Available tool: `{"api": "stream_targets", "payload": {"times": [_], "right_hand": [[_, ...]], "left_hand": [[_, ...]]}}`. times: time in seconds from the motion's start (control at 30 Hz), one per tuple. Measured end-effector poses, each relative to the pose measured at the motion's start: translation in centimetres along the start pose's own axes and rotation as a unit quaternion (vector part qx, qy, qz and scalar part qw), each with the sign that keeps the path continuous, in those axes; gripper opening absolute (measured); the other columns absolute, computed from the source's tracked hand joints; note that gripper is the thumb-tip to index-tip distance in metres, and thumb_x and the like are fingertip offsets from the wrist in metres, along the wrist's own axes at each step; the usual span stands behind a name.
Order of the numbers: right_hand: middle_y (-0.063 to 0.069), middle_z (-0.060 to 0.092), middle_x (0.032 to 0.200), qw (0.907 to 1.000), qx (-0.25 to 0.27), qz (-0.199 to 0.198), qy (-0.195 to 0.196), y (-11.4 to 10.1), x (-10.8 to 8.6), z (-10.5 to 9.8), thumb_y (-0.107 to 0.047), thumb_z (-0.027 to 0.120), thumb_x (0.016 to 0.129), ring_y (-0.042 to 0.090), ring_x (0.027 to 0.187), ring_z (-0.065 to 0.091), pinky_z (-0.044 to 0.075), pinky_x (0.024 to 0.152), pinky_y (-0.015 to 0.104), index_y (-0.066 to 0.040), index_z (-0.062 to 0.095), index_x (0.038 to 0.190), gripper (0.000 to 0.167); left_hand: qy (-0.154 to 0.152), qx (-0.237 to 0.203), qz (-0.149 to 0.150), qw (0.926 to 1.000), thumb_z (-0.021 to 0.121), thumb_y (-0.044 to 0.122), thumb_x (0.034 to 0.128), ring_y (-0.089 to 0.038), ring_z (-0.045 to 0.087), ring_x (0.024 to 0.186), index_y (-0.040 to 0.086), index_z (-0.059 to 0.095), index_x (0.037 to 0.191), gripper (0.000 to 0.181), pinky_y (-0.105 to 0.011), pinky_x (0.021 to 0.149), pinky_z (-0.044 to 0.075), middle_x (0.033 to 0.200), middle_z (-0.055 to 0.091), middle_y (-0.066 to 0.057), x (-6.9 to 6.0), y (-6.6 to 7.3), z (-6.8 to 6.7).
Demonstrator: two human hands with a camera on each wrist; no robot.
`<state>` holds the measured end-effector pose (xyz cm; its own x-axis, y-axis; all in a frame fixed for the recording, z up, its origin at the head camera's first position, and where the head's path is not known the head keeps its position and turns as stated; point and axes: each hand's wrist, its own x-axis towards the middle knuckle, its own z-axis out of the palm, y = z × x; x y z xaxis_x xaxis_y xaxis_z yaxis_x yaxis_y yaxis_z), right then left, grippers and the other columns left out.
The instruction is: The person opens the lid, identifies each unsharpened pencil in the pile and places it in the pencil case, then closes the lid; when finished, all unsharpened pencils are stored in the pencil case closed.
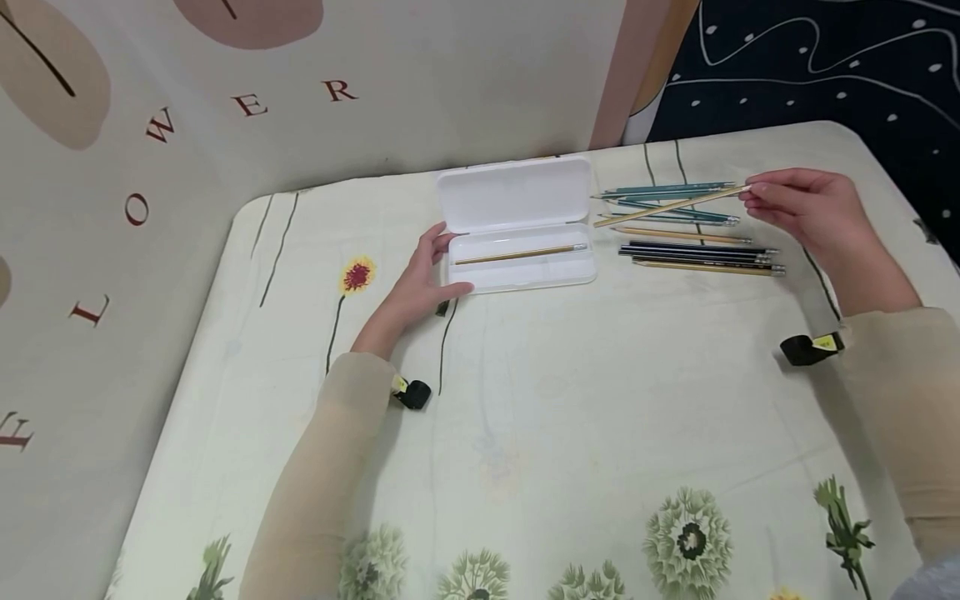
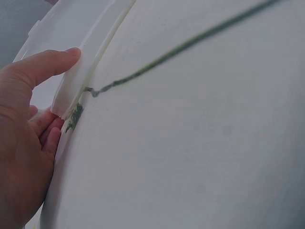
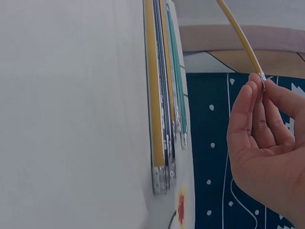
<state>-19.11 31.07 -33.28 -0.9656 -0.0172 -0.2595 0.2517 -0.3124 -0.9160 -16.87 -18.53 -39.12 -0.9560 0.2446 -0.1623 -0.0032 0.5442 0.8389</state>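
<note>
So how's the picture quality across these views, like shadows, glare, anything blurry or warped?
Head view: brightest, with soft shadows beside both sleeves; left wrist view: dimmer and greyish, the printed stem soft-edged; right wrist view: also dim, glints on the metal ends of the lying pencils, and the held pencil looks slightly bowed, perhaps lens distortion.

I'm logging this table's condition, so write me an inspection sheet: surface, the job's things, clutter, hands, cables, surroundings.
Surface: cream tablecloth with printed flowers.
Job's things: open white rectangular plastic case, one slim yellow-gold pencil inside; loose slim green pencils, black pencils and yellow pencils lie to its right.
Clutter: nothing seen.
Hands: left hand grips the case's left end; right hand pinches another yellow pencil by its metal-banded end.
Cables: nothing seen.
Surroundings: pale backdrop with red lettering; dark navy fabric with white dots, upper right.
</note>
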Motion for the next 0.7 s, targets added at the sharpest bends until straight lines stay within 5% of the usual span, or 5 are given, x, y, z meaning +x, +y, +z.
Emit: {"api": "stream_targets", "payload": {"times": [0.7], "right_hand": [[0.001,0.075,0.094,0.9988,-0.045,0.012,-0.012,1.2,1.1,2.9,-0.009,0.078,0.084,0.009,0.084,0.073,0.061,0.073,0.018,-0.005,0.075,0.103,0.021]], "left_hand": [[0.000,0.006,-0.001,1.0000,0.079,0.022,0.0864,-0.022,0.028,0.150,0.019,0.007,0.160,0.102,-0.037,0.127,0.021,0.161,0.031,-0.005,0.1,0.1,0.0]]}}
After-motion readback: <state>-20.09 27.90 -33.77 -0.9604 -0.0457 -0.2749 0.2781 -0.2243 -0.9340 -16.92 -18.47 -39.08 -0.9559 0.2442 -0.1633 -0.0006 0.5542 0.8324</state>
